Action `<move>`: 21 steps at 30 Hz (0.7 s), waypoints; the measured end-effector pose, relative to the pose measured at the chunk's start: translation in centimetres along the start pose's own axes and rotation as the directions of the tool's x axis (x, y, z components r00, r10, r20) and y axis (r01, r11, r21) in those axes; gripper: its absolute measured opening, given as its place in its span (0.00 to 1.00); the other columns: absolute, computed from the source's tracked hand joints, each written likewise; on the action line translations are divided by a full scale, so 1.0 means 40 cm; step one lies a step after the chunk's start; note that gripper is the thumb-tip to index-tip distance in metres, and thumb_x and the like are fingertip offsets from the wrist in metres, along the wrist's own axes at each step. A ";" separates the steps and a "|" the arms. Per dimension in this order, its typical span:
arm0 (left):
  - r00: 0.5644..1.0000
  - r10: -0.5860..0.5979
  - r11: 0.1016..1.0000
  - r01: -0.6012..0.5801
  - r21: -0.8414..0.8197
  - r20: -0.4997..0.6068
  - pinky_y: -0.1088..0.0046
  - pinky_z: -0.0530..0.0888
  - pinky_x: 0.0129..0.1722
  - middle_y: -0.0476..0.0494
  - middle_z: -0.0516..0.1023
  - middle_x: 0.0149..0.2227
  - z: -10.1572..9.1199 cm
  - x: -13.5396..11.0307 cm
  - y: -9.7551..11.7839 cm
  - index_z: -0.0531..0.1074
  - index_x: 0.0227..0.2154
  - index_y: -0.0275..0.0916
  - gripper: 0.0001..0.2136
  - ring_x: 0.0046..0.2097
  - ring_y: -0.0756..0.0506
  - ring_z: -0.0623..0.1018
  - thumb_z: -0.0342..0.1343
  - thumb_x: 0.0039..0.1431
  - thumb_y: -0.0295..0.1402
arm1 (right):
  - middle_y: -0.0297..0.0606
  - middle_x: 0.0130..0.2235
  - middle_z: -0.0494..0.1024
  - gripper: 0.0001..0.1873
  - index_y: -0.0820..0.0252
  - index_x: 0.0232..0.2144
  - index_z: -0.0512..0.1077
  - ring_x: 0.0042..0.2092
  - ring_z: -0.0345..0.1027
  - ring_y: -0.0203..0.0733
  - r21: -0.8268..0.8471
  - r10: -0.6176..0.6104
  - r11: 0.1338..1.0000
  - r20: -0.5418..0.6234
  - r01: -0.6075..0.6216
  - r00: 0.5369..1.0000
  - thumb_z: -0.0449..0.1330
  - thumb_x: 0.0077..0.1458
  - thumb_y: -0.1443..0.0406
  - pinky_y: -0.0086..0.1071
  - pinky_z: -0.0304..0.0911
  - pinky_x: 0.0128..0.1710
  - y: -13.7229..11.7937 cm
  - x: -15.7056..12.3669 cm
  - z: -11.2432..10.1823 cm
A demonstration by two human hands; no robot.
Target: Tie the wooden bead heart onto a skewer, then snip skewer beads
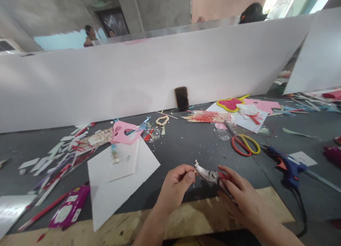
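Observation:
My right hand [241,196] is closed round the red handles of a pair of metal cutters [210,174], whose jaws point left over the dark table [183,146]. My left hand [177,184] pinches a tiny pale piece right at the jaw tips. Both hands hover near the table's front edge, above a strip of bare plywood [202,217].
Red-and-yellow scissors [245,143], a blue glue gun [289,166] with its cord, a bundle of sticks [209,116], white sheets [119,175], a pink cutout [124,132], a magenta packet [69,210] and a phone [182,98] leaning on the white partition [149,72]. People's heads show beyond it.

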State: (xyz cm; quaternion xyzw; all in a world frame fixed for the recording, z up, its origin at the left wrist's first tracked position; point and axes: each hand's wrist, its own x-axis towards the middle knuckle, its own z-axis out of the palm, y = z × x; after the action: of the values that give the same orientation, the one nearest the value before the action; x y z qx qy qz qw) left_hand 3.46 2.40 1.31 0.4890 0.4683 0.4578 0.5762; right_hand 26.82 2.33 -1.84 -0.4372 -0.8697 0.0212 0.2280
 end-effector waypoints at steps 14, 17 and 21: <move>0.997 0.066 0.997 -0.067 -0.026 -0.050 0.78 0.62 0.30 0.50 0.68 0.27 0.011 -0.001 -0.004 0.71 0.30 0.37 0.10 0.30 0.52 0.64 0.57 0.55 0.39 | 0.50 0.53 0.67 0.12 0.59 0.41 0.71 0.46 0.65 0.50 -0.226 -0.055 0.973 -0.035 0.045 0.998 0.54 0.53 0.68 0.44 0.65 0.41 -0.010 0.000 -0.008; 0.994 0.090 0.996 -0.091 -0.006 -0.059 0.78 0.62 0.31 0.50 0.69 0.27 0.010 -0.002 -0.004 0.71 0.30 0.37 0.10 0.30 0.52 0.65 0.57 0.55 0.40 | 0.49 0.52 0.67 0.10 0.58 0.39 0.71 0.45 0.65 0.50 -0.231 -0.063 0.972 -0.053 0.049 0.997 0.54 0.54 0.66 0.44 0.65 0.41 -0.016 0.005 -0.017; 0.994 0.100 0.995 -0.098 0.030 -0.054 0.77 0.63 0.30 0.49 0.69 0.27 0.007 -0.002 -0.004 0.72 0.29 0.36 0.11 0.30 0.51 0.66 0.56 0.55 0.41 | 0.46 0.52 0.68 0.09 0.57 0.39 0.70 0.45 0.65 0.46 -0.132 -0.046 0.990 -0.024 0.043 0.999 0.54 0.55 0.64 0.40 0.66 0.42 -0.024 0.011 -0.024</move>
State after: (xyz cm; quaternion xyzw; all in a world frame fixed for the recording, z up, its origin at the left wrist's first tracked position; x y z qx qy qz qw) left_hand 3.74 2.27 1.18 0.5066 0.4656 0.4925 0.5329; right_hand 26.27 1.93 -0.56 -0.4321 -0.8755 -0.0472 0.2110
